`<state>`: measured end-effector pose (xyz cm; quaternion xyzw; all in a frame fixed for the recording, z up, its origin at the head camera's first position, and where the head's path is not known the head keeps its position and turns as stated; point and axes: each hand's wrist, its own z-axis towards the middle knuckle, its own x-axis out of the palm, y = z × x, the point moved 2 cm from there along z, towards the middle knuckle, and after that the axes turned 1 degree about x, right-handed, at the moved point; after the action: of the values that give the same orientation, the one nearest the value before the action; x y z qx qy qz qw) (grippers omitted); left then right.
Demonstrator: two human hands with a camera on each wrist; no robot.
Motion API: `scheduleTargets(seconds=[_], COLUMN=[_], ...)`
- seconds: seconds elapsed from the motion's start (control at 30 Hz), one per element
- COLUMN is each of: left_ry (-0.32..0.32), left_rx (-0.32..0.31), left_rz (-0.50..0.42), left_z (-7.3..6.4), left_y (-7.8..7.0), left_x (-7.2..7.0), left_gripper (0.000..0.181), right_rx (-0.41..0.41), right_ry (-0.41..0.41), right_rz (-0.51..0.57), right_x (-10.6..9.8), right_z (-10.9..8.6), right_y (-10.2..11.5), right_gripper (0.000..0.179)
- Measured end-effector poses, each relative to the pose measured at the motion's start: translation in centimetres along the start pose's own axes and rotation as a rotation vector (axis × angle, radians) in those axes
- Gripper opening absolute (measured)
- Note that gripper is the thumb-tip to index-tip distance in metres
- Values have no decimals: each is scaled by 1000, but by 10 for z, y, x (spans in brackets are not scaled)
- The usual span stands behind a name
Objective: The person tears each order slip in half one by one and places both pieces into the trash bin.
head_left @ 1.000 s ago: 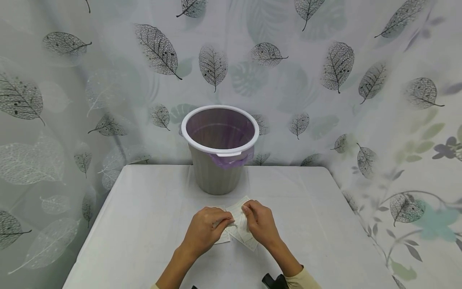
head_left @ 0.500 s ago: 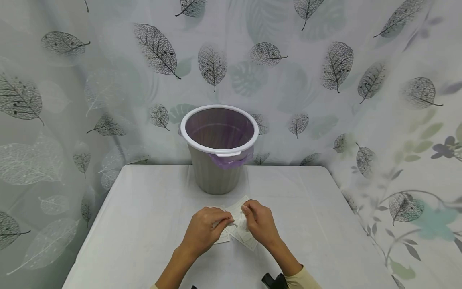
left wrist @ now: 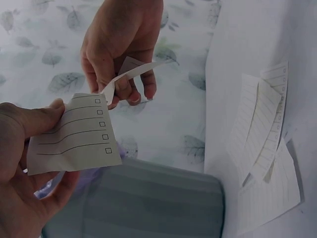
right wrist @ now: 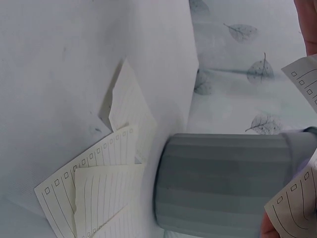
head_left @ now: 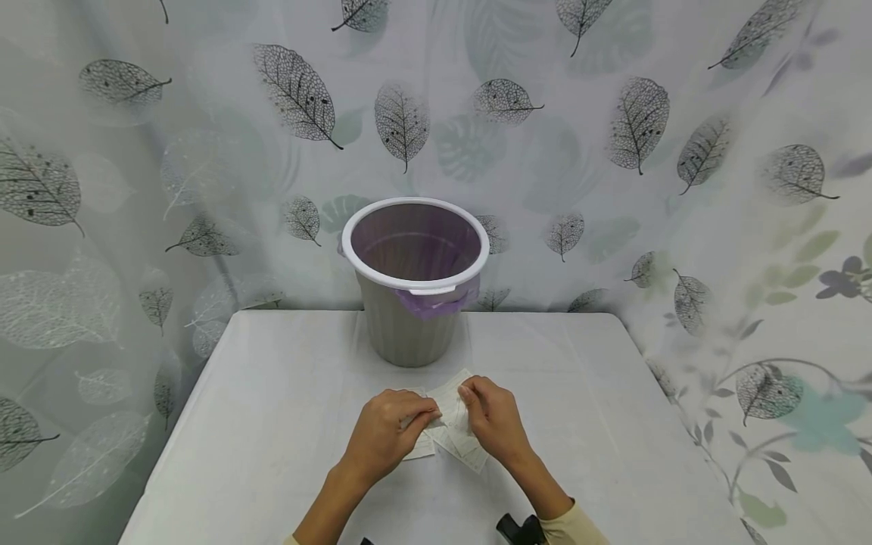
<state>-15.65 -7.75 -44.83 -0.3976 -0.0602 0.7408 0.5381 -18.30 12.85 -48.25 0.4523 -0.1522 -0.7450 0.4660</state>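
Note:
In the head view, both hands meet just above lined paper pieces (head_left: 471,456) lying on the white table. My left hand (head_left: 387,433) pinches a torn paper piece (left wrist: 81,136), lined and edged with small checkboxes, between thumb and fingers. A second, bent paper piece (left wrist: 130,73) is pinched in my right hand (head_left: 496,420); the left wrist view shows it edge-on. These two held pieces appear apart from each other there. Several torn lined pieces (right wrist: 106,193) overlap in a loose pile below the hands, some with checkbox edges. From the head view, the hands hide part of this pile.
A grey bin (head_left: 412,337) with a white rim and a purple liner stands on the table (head_left: 286,409) just beyond the hands. Behind it hangs a leaf-patterned curtain (head_left: 450,91). A black device (head_left: 521,530) sits at the right wrist.

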Motion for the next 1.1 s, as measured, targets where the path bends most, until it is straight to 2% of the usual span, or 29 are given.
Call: scheduleTargets(seconds=[0.37,0.63,0.83,1.1], left_ry=[-3,11,10,-3], left_rx=[6,-7,-18,-27], left_rz=[-1,-8,-13,0], left_z=[0,-1,-2,-2], left_y=[0,-1,-1,-1], left_x=[-2,-4,-6,-7], left_gripper=[8,1,6,11], right_rx=[16,54,87,77], right_ry=[4,11,5,8], right_rz=[-7,-1,21,27], right_x=[0,-1,-3,-3], right_z=[1,0,0,0], right_y=[0,0,-3,-4], right_gripper=[13,12,14,13])
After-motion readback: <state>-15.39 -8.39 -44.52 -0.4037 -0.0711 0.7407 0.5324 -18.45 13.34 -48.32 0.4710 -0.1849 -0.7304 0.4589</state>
